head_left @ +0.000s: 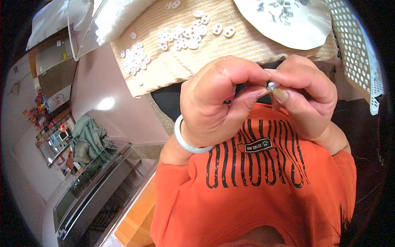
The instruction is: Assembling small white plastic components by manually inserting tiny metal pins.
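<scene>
1. Orange shirt [255,197] with black stripes, fills the space below both hands, worn by the person.
2. Beige ribbed cloth [173,66] spread on the surface just above the hands.
3. White perforated basket [356,49], up and to the right of the right hand, well apart from it.
4. White sheet [300,24] above the right hand, small dark metal bits [279,10] lying on it.
5. Left hand [214,103]: fingers curled in, thumb and forefinger pressed together at the tips, meeting the right hand's fingertips. Something dark shows inside the curl, too hidden to tell.
6. Right hand [306,94]: fingers curled, thumb and forefinger pinching the small white piece.
7. Pale bangle [185,140] on the left wrist.
8. Scattered white oval pieces [185,37] on the cloth, above the left hand, apart from it; a second cluster lies farther left.
9. Small white piece [272,85]: right between the two hands' fingertips, held above the shirt, touching both thumbs as far as can be seen.
</scene>
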Tool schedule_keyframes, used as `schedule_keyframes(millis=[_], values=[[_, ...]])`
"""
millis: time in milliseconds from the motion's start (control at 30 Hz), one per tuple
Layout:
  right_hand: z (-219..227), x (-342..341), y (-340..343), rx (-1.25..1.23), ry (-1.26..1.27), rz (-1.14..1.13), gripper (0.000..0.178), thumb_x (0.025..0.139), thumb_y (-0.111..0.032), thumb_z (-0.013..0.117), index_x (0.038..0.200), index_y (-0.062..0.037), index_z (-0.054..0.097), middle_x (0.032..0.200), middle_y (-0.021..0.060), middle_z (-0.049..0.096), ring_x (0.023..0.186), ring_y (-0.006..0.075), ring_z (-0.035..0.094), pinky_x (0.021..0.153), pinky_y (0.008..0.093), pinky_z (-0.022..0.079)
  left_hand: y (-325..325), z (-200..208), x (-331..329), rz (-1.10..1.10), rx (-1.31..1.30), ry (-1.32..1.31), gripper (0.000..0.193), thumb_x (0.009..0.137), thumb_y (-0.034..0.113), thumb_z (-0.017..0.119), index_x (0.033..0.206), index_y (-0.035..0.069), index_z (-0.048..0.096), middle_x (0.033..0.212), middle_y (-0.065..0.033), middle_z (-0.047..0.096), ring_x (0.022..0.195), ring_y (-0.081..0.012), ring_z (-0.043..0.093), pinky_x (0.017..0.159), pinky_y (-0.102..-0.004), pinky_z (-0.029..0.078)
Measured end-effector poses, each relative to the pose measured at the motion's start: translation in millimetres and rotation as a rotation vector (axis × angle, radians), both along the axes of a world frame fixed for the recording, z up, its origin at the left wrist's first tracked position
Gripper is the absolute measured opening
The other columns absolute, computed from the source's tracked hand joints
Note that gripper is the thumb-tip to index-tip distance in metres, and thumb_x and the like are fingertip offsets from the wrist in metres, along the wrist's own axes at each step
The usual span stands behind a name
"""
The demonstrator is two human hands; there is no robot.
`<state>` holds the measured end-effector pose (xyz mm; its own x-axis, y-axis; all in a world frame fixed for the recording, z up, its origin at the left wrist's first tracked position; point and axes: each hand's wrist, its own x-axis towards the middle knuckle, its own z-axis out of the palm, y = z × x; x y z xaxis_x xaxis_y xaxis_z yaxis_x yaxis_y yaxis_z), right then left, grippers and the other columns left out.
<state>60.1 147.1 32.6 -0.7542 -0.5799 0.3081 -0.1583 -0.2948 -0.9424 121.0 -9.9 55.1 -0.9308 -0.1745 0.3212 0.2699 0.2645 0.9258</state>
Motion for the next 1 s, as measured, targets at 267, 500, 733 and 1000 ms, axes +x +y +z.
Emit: schedule_keyframes(millis=[267,500,733,1000], values=[[2.7,-2.8,4.6,0.099,0.146,0.004,0.025,0.074,0.005,0.058,0.098,0.0026,0.063,0.071,0.0070,0.057,0.059,0.0135,0.051,0.052,0.0244,0.039,-1.4,-0.9,3.6,-0.039,-0.036,-0.003,0.024,0.066,-0.009,0.066,0.086,0.003,0.059,0.073,-0.0084,0.061,0.063,-0.0196,0.060,0.057,-0.0272,0.048],[5.1,-1.3,1.8,0.084,0.229,-0.010,0.022,0.074,0.003,0.059,0.097,0.0033,0.062,0.070,0.0078,0.058,0.057,0.0140,0.052,0.050,0.0248,0.040,2.1,0.2,5.6,-0.074,-0.023,0.016,0.023,0.068,-0.009,0.066,0.087,0.002,0.059,0.075,-0.0088,0.061,0.063,-0.0194,0.060,0.057,-0.0264,0.048],[-0.6,6.7,0.0,-0.110,-0.189,0.035,0.021,0.080,-0.001,0.054,0.099,0.0047,0.061,0.074,0.0095,0.053,0.051,0.0103,0.050,0.045,0.0191,0.041,5.5,-4.4,7.6,0.018,0.116,0.004,0.019,0.072,-0.004,0.068,0.088,0.001,0.059,0.078,-0.0064,0.063,0.064,-0.0139,0.060,0.057,-0.0235,0.047],[8.2,11.0,-3.4,-0.145,-0.480,0.057,0.022,0.081,0.001,0.052,0.102,0.0049,0.059,0.076,0.0089,0.053,0.053,0.0095,0.049,0.046,0.0193,0.041,13.6,-11.0,14.9,0.117,0.293,-0.198,0.013,0.075,0.005,0.069,0.083,0.001,0.059,0.077,-0.0072,0.062,0.061,-0.0119,0.057,0.055,-0.0224,0.046]])
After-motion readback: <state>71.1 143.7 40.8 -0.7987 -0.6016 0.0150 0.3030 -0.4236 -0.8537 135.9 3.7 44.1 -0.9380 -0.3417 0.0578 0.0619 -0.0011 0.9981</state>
